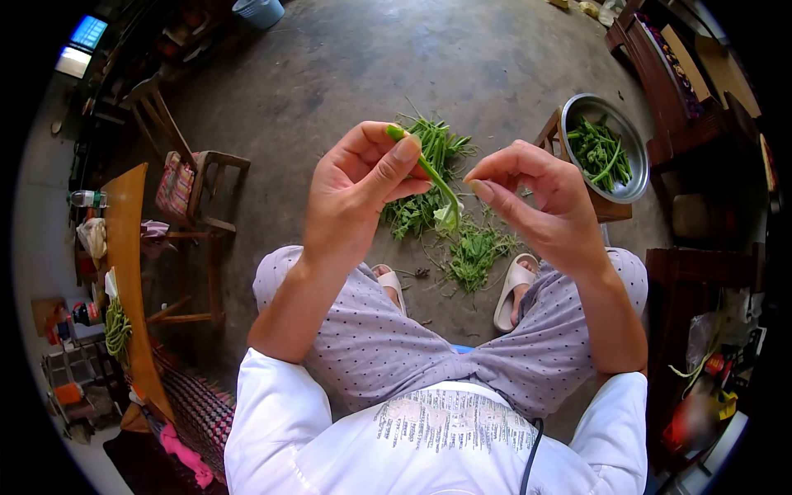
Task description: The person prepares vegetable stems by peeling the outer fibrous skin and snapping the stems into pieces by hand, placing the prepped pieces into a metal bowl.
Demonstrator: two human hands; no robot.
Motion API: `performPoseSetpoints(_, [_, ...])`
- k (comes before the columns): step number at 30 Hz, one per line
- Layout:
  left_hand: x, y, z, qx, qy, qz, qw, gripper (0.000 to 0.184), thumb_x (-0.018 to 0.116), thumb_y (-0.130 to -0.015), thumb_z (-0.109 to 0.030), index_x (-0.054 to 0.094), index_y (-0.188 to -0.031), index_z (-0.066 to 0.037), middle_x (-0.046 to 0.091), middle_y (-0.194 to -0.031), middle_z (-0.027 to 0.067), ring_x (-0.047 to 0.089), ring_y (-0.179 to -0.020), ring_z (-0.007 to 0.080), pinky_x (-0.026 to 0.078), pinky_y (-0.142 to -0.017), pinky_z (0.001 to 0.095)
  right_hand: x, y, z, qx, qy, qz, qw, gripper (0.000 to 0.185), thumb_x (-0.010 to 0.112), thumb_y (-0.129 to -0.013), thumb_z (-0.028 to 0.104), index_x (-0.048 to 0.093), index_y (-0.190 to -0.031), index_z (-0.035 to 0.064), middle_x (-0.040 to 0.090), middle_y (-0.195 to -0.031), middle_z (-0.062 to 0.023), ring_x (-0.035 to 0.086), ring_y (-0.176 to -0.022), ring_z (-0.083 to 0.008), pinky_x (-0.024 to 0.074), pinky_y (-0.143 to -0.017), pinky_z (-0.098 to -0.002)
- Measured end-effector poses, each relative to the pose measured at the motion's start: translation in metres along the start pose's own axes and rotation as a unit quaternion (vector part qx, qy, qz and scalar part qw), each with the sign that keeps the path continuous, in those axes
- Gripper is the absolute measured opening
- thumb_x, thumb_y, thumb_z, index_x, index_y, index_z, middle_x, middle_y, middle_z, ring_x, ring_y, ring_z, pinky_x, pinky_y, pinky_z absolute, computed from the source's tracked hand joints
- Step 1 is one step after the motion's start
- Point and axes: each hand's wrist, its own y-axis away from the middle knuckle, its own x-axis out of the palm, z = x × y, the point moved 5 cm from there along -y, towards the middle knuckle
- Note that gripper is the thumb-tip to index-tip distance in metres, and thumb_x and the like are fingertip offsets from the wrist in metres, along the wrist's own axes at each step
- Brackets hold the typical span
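A long green vegetable stem (437,178) is pinched between the thumb and fingers of my left hand (356,186). Its cut upper end pokes out above the thumb, while a pale, crumpled leafy bit hangs from its lower end. Close by on the right, my right hand (551,202) has thumb and index finger brought nearly together, apart from the stem; whether a thin strand is between them I cannot make out. Below both hands, a heap of green stems (445,148) lies on the floor, with a smaller pile of leafy scraps (474,262) nearer my feet.
To the right, a metal basin (636,136) of green stems (601,155) rests on a wooden stool (609,208). A wooden chair (216,169) and a table (124,214) stand at left. Dark wooden furniture (660,82) lines the right; a blue bucket (260,11) is far back.
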Motion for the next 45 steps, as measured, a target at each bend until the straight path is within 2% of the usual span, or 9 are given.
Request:
performPoseSetpoints(6, [0.005, -0.001, 0.005, -0.011, -0.012, 0.018, 1.000, 0.017, 0.067, -0.087, -0.015, 0.058, -0.097, -0.004, 0.066, -0.088, 0.0057, 0.066, -0.079, 0.0130, 0.058, -0.072, 0.0276, 0.004, -0.004, 0.020, -0.043, 0.080, -0.034, 0.995, 0.011, 0.069, -0.080, 0.003, 0.069, -0.091, -0.0002, 0.061, -0.080, -0.0069, 0.060, -0.072, -0.0124, 0.0489, -0.067, -0.0238])
performPoseSetpoints(12, [0.010, -0.001, 0.005, -0.005, -0.025, 0.033, 0.999, 0.017, 0.067, -0.087, -0.013, 0.057, -0.096, -0.004, 0.066, -0.088, 0.0060, 0.066, -0.079, 0.0126, 0.058, -0.070, 0.0266, 0.008, -0.005, 0.024, -0.039, 0.112, -0.055, 0.991, 0.010, 0.069, -0.079, 0.002, 0.070, -0.089, -0.0002, 0.063, -0.081, -0.0093, 0.067, -0.073, -0.0171, 0.0540, -0.068, -0.0256])
performPoseSetpoints(19, [0.010, -0.002, 0.006, 0.008, -0.030, 0.032, 0.999, 0.017, 0.068, -0.086, -0.011, 0.057, -0.095, -0.002, 0.065, -0.086, 0.0058, 0.065, -0.079, 0.0116, 0.058, -0.070, 0.0261, 0.009, -0.007, 0.024, -0.055, 0.137, -0.064, 0.987, 0.008, 0.069, -0.078, 0.004, 0.070, -0.086, 0.0003, 0.062, -0.079, -0.0105, 0.066, -0.069, -0.0196, 0.0528, -0.064, -0.0269])
performPoseSetpoints(21, [0.009, -0.002, 0.007, 0.015, -0.040, 0.032, 0.999, 0.017, 0.068, -0.086, -0.011, 0.057, -0.095, -0.002, 0.065, -0.086, 0.0061, 0.065, -0.079, 0.0116, 0.057, -0.071, 0.0258, 0.010, -0.007, 0.024, -0.049, 0.154, -0.054, 0.985, 0.010, 0.070, -0.079, 0.003, 0.070, -0.089, 0.0006, 0.062, -0.078, -0.0068, 0.061, -0.070, -0.0136, 0.0492, -0.065, -0.0245])
performPoseSetpoints(25, [0.010, -0.002, 0.006, 0.027, -0.056, 0.030, 0.998, 0.017, 0.068, -0.086, -0.011, 0.056, -0.095, -0.001, 0.065, -0.086, 0.0064, 0.065, -0.080, 0.0117, 0.057, -0.072, 0.0253, 0.011, -0.008, 0.022, -0.048, 0.175, -0.045, 0.982, 0.010, 0.070, -0.078, 0.003, 0.070, -0.088, 0.0002, 0.062, -0.078, -0.0071, 0.062, -0.070, -0.0139, 0.0495, -0.065, -0.0245])
performPoseSetpoints(27, [0.011, -0.002, 0.007, 0.027, -0.050, 0.027, 0.998, 0.017, 0.068, -0.086, -0.011, 0.056, -0.095, -0.001, 0.065, -0.086, 0.0065, 0.065, -0.080, 0.0117, 0.057, -0.072, 0.0254, 0.011, -0.008, 0.021, -0.051, 0.146, -0.081, 0.985, 0.007, 0.069, -0.077, 0.004, 0.069, -0.083, 0.0013, 0.062, -0.075, -0.0106, 0.062, -0.066, -0.0221, 0.0489, -0.060, -0.0307])
performPoseSetpoints(31, [0.011, -0.001, 0.006, 0.025, -0.046, 0.023, 0.998, 0.017, 0.068, -0.086, -0.011, 0.056, -0.094, -0.001, 0.065, -0.087, 0.0067, 0.065, -0.081, 0.0120, 0.057, -0.072, 0.0259, 0.013, -0.006, 0.023, -0.050, 0.158, -0.084, 0.983, 0.007, 0.069, -0.077, 0.005, 0.069, -0.083, 0.0017, 0.062, -0.075, -0.0106, 0.062, -0.067, -0.0234, 0.0485, -0.060, -0.0317])
performPoseSetpoints(36, [0.011, -0.002, 0.008, 0.027, -0.063, 0.010, 0.998, 0.017, 0.068, -0.086, -0.011, 0.056, -0.092, -0.001, 0.065, -0.086, 0.0066, 0.065, -0.079, 0.0120, 0.057, -0.071, 0.0257, 0.016, -0.005, 0.026, -0.090, 0.250, -0.100, 0.959, 0.008, 0.069, -0.075, 0.007, 0.068, -0.082, 0.0039, 0.061, -0.076, -0.0098, 0.059, -0.072, -0.0273, 0.0473, -0.064, -0.0366])
performPoseSetpoints(45, [0.011, -0.005, 0.010, 0.034, -0.075, -0.009, 0.997, 0.018, 0.069, -0.085, -0.012, 0.056, -0.090, -0.001, 0.064, -0.083, 0.0059, 0.065, -0.077, 0.0116, 0.057, -0.069, 0.0246, 0.024, -0.006, 0.027, -0.122, 0.311, -0.095, 0.938, 0.008, 0.068, -0.073, 0.007, 0.064, -0.080, 0.0053, 0.058, -0.078, -0.0087, 0.057, -0.078, -0.0276, 0.0449, -0.071, -0.0391])
